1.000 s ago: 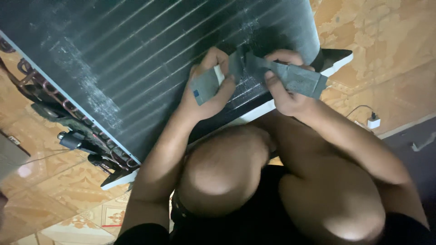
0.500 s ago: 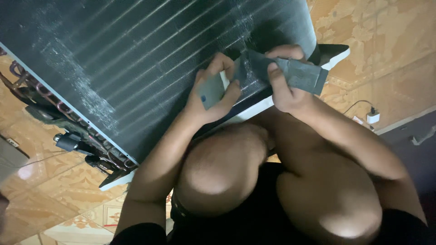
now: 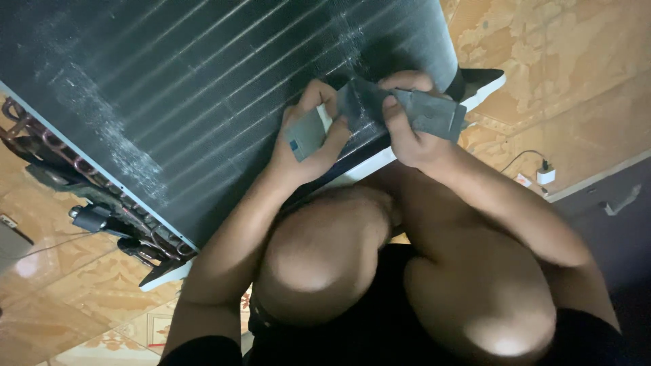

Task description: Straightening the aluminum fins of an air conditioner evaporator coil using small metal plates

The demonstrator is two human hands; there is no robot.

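Left hand (image 3: 308, 146): closed on one end of a grey rectangular foil-like packet (image 3: 380, 112) with small blue label. Right hand (image 3: 407, 129): pinching its other end. Behind, touching: dark finned metal coil panel (image 3: 169, 88), copper tube bends (image 3: 81, 203) at left edge.

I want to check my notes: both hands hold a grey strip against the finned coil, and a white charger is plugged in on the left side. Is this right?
Not quite. In the head view the white charger is on the right side, by the wall. Both hands, left hand and right hand, do hold the grey strip against the finned coil.

Grey strip (image 3: 407, 108), perhaps tape, over coil
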